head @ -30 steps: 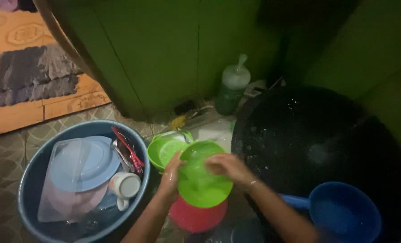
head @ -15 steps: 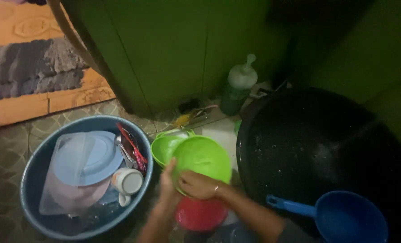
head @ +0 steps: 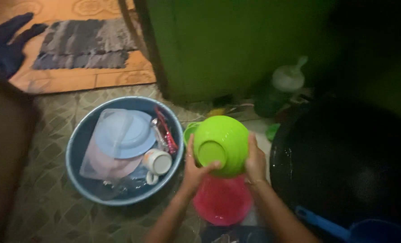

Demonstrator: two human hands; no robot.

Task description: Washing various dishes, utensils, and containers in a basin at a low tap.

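Note:
I hold a bright green plastic bowl [head: 225, 139] in both hands, turned over so that its base faces me. My left hand [head: 195, 167] grips its left rim, with the thumb across the base. My right hand [head: 255, 159] clasps the right rim. A pink plastic bowl [head: 222, 201] lies on the floor right under the green one. A second green bowl [head: 189, 131] peeks out behind it on the left.
A blue basin [head: 76, 155] at the left holds a light blue plate, a clear lid, a white mug [head: 157, 162] and red-handled utensils. A big black tub [head: 344, 157] fills the right, with a blue dipper [head: 367, 230] at its lower edge. A soap bottle [head: 281, 87] stands by the green wall.
The green bowl has been turned over, base towards me, and both hands now grip its sides. The view has swung left, showing more floor and mat.

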